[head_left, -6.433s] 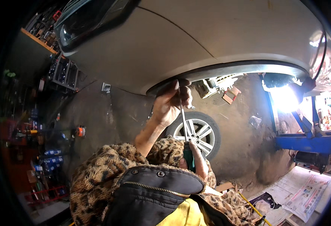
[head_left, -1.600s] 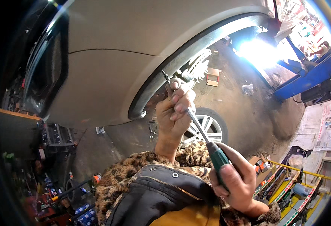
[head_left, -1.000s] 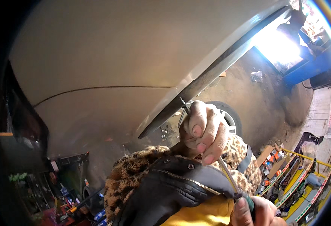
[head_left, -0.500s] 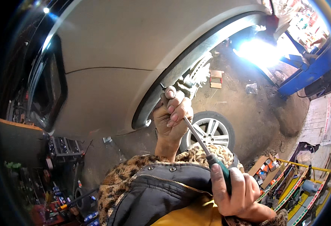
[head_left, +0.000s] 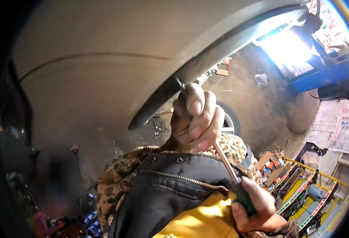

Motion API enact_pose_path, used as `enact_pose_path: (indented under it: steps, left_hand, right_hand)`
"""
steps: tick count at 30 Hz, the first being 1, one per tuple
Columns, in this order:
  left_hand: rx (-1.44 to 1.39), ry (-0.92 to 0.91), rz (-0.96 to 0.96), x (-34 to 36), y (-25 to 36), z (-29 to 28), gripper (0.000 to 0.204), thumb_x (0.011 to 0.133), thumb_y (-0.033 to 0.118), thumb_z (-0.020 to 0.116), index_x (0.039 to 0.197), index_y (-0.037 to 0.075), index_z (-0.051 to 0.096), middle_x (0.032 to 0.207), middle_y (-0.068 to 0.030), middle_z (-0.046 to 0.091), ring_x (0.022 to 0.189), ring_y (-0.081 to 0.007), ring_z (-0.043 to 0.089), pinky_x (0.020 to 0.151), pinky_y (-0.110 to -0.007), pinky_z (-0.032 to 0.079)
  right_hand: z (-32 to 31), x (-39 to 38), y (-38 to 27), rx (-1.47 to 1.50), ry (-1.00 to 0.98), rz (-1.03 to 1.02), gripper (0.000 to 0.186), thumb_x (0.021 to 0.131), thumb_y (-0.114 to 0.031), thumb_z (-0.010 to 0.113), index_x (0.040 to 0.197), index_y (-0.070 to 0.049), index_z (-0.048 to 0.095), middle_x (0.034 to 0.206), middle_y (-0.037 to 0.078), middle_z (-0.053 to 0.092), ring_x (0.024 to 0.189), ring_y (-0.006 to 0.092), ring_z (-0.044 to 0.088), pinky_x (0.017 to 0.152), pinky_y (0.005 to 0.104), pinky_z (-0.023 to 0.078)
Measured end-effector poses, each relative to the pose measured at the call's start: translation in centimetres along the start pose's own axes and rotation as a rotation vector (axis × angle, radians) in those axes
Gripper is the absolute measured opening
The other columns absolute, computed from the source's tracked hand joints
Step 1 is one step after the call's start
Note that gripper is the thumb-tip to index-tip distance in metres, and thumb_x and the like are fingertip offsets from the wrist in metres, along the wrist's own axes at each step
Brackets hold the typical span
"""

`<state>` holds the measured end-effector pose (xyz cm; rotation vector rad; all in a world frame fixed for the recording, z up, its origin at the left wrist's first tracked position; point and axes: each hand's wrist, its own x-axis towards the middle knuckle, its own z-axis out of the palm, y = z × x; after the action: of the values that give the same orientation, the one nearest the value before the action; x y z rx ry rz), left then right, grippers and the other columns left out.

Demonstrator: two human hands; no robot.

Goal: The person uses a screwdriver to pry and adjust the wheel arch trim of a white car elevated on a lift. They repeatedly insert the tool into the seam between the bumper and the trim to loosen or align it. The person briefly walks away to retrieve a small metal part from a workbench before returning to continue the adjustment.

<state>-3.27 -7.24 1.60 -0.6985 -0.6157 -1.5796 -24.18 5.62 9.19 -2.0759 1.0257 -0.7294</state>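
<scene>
A screwdriver with a dark green handle (head_left: 244, 198) and a long metal shaft slants up and leftward in front of my jacket. My right hand (head_left: 257, 206) is closed round the handle. Higher up, my left hand (head_left: 196, 119) has its fingers curled round the shaft and hides its upper stretch. A narrow dark tip (head_left: 181, 86) pokes out above those fingers, in line with the shaft; I cannot tell if it is the blade or a separate fastener. Just behind it runs the dark wheel arch edge (head_left: 158, 103) of a beige car body panel (head_left: 103, 87).
On the dirt floor lies a wheel (head_left: 232, 119), partly behind my left hand. A bright lamp (head_left: 287, 49) glares near a blue metal beam (head_left: 325, 75). At lower right stands a yellow-railed rack (head_left: 309, 190) with tools. Bottles (head_left: 91, 218) and clutter fill the lower left.
My view has shifted closer to the car panel. Both hands and the screwdriver sit further right in the picture; the wheel is now more covered by my left hand. Both grips stay closed.
</scene>
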Motion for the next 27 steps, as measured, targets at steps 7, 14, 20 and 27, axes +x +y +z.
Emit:
enact_pose_path:
  steps: [7, 14, 20, 27]
  left_hand:
    - [0.173, 0.443, 0.094, -1.8, -1.1, 3.6, 0.023, 0.102, 0.025, 0.042, 0.101, 0.004, 0.053, 0.073, -0.0028, 0.045, 0.061, -0.0129, 0.045, 0.048, -0.021, 0.041]
    - [0.146, 0.612, 0.157, -0.8, -1.9, 5.3, 0.005, 0.091, -0.003, 0.049, 0.092, 0.002, 0.05, 0.07, -0.0034, 0.046, 0.055, -0.0105, 0.046, 0.043, -0.02, 0.036]
    - [0.112, 0.415, 0.198, -2.1, -0.2, 3.8, 0.011, 0.087, -0.005, 0.051, 0.087, 0.004, 0.046, 0.065, -0.0026, 0.049, 0.043, -0.0133, 0.051, 0.034, -0.021, 0.039]
    - [-0.012, 0.177, 0.083, -0.1, -2.9, 1.4, 0.012, 0.094, 0.003, 0.045, 0.083, 0.002, 0.048, 0.064, -0.0104, 0.053, 0.048, -0.0204, 0.054, 0.034, -0.027, 0.035]
  right_hand:
    - [-0.9, 1.8, 0.1, 1.294, -0.086, 0.694, 0.048, 0.093, -0.018, 0.055, 0.135, 0.003, 0.044, 0.073, 0.015, 0.057, 0.042, 0.0098, 0.04, 0.043, 0.0233, 0.034]
    - [-0.1, 1.2, 1.2, -0.739, 0.258, -0.539, 0.037, 0.079, -0.001, 0.065, 0.116, -0.005, 0.066, 0.07, 0.006, 0.051, 0.05, 0.0129, 0.049, 0.038, 0.0235, 0.038]
    - [-1.9, 2.0, -2.5, -0.715, 0.096, -0.46, 0.03, 0.091, -0.024, 0.061, 0.114, -0.005, 0.067, 0.068, 0.002, 0.054, 0.054, 0.0107, 0.052, 0.045, 0.0218, 0.039]
    - [1.0, -1.2, 2.2, 0.499, 0.228, 0.049, 0.045, 0.088, -0.013, 0.061, 0.129, 0.003, 0.053, 0.065, 0.002, 0.05, 0.049, 0.0116, 0.049, 0.045, 0.0264, 0.042]
